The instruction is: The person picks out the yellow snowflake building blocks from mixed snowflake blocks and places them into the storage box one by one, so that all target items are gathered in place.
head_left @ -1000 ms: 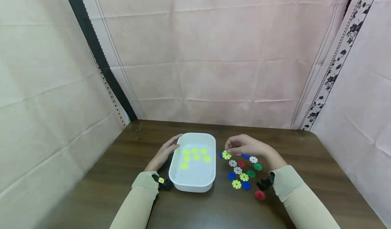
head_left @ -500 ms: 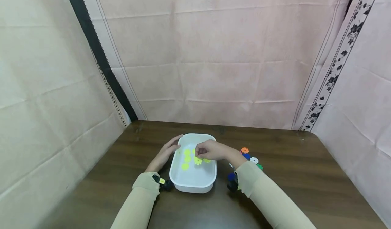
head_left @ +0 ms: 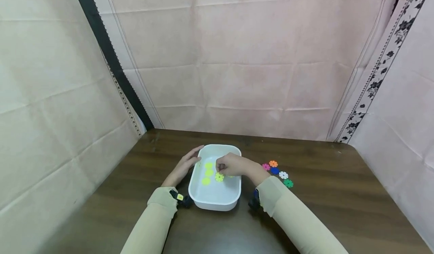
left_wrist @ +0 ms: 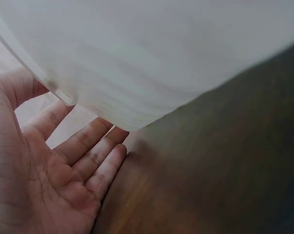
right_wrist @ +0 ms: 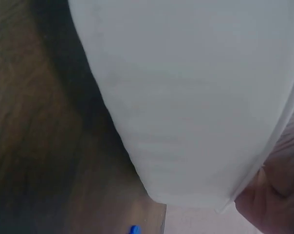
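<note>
My right hand [head_left: 234, 164] is over the white plastic tub [head_left: 215, 203], its fingertips pinching a yellow flower-shaped disc [head_left: 219, 177] above the tub's floor. Several more yellow discs [head_left: 206, 181] lie inside; the right hand hides some of them. At the tub's left side, my left hand [head_left: 183, 167] rests against the rim near the far corner. In the left wrist view its fingers [left_wrist: 88, 158] are extended and touch the outer wall. The right wrist view shows mostly the tub's outer wall, with part of the right hand [right_wrist: 276, 190] beyond the rim.
Right of the tub, loose flower discs lie on the brown wooden table [head_left: 318, 193]: orange [head_left: 273, 164], pink [head_left: 266, 167], blue [head_left: 275, 170], white [head_left: 283, 175] and green [head_left: 288, 183]. My right forearm covers other discs. Pale cloth hangs behind the table and at both sides.
From the discs on the right, my right hand has moved left into the tub with the yellow flower disc. Over the last half second it stays nearly in place. The left hand stays at the tub.
</note>
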`<state>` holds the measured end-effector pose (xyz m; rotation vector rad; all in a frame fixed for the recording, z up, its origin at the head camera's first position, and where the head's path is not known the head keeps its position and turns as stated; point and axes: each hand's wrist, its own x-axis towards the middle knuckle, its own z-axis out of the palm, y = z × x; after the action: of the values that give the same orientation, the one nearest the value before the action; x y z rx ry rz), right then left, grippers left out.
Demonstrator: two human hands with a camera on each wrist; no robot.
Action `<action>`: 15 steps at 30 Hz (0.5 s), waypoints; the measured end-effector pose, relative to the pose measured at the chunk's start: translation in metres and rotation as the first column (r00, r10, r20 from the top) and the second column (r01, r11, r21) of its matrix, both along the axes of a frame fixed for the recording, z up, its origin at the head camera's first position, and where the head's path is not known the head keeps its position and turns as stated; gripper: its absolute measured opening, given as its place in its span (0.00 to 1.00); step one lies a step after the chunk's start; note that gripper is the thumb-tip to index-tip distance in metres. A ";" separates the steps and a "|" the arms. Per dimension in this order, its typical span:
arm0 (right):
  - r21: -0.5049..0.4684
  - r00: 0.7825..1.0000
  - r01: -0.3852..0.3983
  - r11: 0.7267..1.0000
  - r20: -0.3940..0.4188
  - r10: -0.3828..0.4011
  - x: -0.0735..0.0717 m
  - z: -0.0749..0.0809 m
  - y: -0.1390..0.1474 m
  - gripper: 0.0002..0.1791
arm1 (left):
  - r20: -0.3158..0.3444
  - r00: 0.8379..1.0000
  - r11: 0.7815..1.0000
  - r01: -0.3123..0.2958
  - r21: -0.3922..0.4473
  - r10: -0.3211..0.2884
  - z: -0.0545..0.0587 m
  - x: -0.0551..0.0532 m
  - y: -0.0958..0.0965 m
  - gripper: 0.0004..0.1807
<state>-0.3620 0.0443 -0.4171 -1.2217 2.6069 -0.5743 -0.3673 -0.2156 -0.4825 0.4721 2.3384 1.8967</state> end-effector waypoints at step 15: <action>-0.046 1.000 0.011 0.999 -0.005 -0.011 0.002 0.001 0.002 0.02 | -0.003 1.000 1.000 -0.006 -0.015 0.005 0.003 0.001 0.001 0.25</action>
<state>-0.3600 0.0465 -0.4163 -1.2247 2.6199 -0.6374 -0.3661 -0.2143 -0.4796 0.4682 2.3570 1.8803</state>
